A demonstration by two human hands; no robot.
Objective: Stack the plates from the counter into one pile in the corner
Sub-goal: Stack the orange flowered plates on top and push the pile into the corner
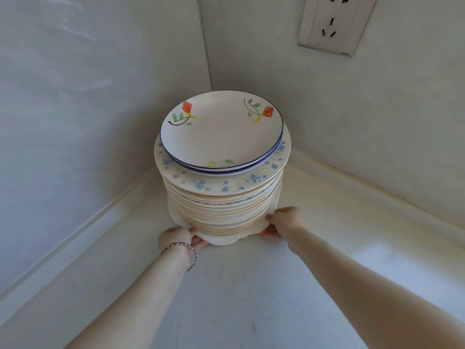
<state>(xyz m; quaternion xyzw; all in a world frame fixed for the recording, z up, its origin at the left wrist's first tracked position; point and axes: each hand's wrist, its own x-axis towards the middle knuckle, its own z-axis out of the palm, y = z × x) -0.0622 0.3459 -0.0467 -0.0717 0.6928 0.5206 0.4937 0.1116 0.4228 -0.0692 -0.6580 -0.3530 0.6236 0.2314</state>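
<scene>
1. We found the pile of plates (222, 197) standing on the worktop (251, 298), deep in the corner where the two walls met. A wall socket (334, 23) sat high on the right wall. We could not tell whether the pile's far side touched either wall.
2. The left hand (176, 238), with a bracelet (187, 251) at its wrist, and the right hand (284, 221) each gripped the near rim of the scalloped bottom plate (221, 240). The thumbs lay on top of the rim and the fingers (269, 234) curled beneath it.
3. We judged the step in hand to be seating the whole pile in the corner. With so many plates already gathered, the task looked close to done.
4. The pile was tall, and a small orange-flowered plate (221, 129) sat on top of a wider blue-sprigged plate (226, 183). We therefore thought it best to push low and level with even pressure from both hands.
5. We reckoned a lifted near rim would tilt the pile toward the walls — so the bottom plate should slide flat.
6. We would stop gently, then ease the fingers out one hand at a time — a sudden release could jolt the upper plates.
</scene>
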